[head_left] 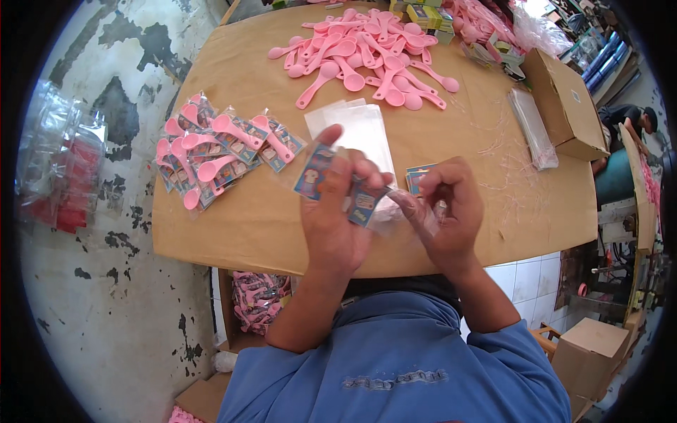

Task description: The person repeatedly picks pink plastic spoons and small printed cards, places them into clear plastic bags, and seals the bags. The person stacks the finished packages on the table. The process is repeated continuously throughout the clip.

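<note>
Above the front middle of the table, my left hand (331, 229) is closed on a clear plastic bag with a blue printed card (310, 176) in it. Its fingers cover the card's middle. Close by on the right, my right hand (455, 211) has curled fingers, its thumb reaching to the bag's edge. A small shiny bit shows among those fingers, too unclear to name. Under the hands lies a stack of clear plastic bags (360, 130). Several blue cards (416, 176) lie partly behind my right hand.
Loose pink measuring spoons (374, 53) form a heap at the far side of the brown-covered table (247, 67). Bagged spoons with cards (215, 151) are piled at left. More clear bags (532, 130) and a cardboard box (564, 106) stand at right. Another person (635, 120) is at far right.
</note>
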The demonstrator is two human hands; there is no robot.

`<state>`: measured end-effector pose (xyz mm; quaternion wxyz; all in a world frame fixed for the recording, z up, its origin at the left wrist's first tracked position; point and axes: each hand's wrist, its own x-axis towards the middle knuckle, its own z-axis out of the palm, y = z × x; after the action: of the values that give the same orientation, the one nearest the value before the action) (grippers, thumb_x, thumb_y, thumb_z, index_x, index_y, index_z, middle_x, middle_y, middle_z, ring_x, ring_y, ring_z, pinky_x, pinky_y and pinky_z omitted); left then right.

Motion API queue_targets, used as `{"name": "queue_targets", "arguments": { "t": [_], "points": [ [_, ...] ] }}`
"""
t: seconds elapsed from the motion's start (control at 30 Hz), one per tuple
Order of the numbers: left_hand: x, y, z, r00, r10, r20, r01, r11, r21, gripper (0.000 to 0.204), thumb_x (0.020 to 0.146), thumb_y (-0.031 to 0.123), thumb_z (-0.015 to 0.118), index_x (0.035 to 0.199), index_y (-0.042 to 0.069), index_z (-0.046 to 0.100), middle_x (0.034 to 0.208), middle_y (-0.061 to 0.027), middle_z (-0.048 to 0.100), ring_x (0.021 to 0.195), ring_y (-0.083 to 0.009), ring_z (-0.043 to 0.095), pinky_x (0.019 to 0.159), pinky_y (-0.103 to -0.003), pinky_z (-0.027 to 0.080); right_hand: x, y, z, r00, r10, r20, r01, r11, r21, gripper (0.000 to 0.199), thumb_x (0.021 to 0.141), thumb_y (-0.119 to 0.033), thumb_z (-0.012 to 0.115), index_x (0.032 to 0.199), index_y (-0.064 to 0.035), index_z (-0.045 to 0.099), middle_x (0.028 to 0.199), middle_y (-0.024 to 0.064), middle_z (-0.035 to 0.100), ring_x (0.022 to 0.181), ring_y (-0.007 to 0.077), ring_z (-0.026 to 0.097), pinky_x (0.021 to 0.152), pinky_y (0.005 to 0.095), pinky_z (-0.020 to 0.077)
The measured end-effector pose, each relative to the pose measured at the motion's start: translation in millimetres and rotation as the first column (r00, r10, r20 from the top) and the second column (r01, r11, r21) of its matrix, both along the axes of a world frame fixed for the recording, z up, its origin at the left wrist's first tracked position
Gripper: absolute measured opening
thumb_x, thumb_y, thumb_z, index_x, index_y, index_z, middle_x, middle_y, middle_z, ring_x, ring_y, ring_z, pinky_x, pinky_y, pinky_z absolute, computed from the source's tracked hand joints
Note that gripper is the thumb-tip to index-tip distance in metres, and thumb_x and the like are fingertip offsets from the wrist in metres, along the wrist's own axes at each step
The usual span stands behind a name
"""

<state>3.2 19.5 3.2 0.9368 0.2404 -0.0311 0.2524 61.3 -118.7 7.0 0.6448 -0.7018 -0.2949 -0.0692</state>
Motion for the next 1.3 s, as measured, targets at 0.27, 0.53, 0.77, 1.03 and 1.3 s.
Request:
{"name": "queue_targets", "arguments": {
  "t": [0.27, 0.53, 0.77, 1.03, 1.3],
  "points": [
    [-6.5, 20.3, -7.0, 0.984, 0.149, -0.097, -0.153, 0.988, -0.028, 0.036, 0.107, 0.023, 0.059, 0.137, 0.008, 0.047, 0.093, -0.0045, 0.061, 0.085, -0.0139, 0.062, 0.087, -0.039, 0.057, 94.4, -40.6, 34.5, 0.947, 0.031, 0.321, 0.168, 0.803, -0.572, 0.022, 0.090, -0.016, 0.075, 0.108, -0.0074, 0.065, 0.099, 0.0097, 0.067, 0.076, 0.0229, 0.064, 0.067, 0.0363, 0.0521],
    [-7.0, 8.0, -6.0, 0.979, 0.166, -0.118, -0.151, 0.981, 0.125, 0.040, 0.105, 0.027, 0.061, 0.137, 0.005, 0.052, 0.092, -0.0035, 0.060, 0.086, -0.0143, 0.061, 0.090, -0.037, 0.055, 182.7, -11.0, -16.6, 0.806, 0.192, 0.560, 0.328, 0.643, -0.693, 0.027, 0.090, -0.014, 0.068, 0.116, -0.0080, 0.066, 0.111, 0.0133, 0.067, 0.098, 0.0330, 0.067, 0.087, 0.0433, 0.0543],
    [-15.2, 39.5, -8.6, 0.949, 0.281, -0.141, -0.269, 0.958, 0.100, 0.043, 0.105, 0.030, 0.061, 0.138, 0.005, 0.050, 0.098, -0.0075, 0.067, 0.091, -0.0181, 0.066, 0.096, -0.041, 0.055, 171.5, -25.9, -1.7, 0.850, 0.060, 0.524, 0.301, 0.760, -0.575, 0.018, 0.093, -0.009, 0.066, 0.111, -0.0057, 0.066, 0.095, 0.0117, 0.070, 0.084, 0.0246, 0.069, 0.075, 0.0362, 0.0552],
    [-8.7, 47.8, -4.6, 0.931, 0.362, -0.046, -0.361, 0.932, 0.022, 0.048, 0.105, 0.039, 0.059, 0.139, 0.007, 0.049, 0.112, -0.0102, 0.068, 0.104, -0.0214, 0.067, 0.110, -0.047, 0.050, 53.7, -69.7, 33.4, 0.750, 0.289, -0.595, -0.460, 0.874, -0.155, 0.017, 0.100, -0.008, 0.066, 0.114, 0.0007, 0.062, 0.100, 0.0035, 0.070, 0.092, 0.0084, 0.066, 0.078, 0.0252, 0.0526],
    [-5.4, 34.6, -7.6, 0.986, 0.161, 0.049, -0.163, 0.985, 0.055, 0.047, 0.106, 0.038, 0.057, 0.140, 0.007, 0.050, 0.115, -0.0092, 0.065, 0.105, -0.0217, 0.067, 0.116, -0.047, 0.045, 16.9, -46.2, 21.4, 0.630, 0.443, -0.638, -0.570, 0.822, 0.007, 0.024, 0.100, -0.005, 0.066, 0.122, 0.0018, 0.061, 0.108, 0.0062, 0.069, 0.100, 0.0106, 0.067, 0.086, 0.0266, 0.0533]
  ]
}}
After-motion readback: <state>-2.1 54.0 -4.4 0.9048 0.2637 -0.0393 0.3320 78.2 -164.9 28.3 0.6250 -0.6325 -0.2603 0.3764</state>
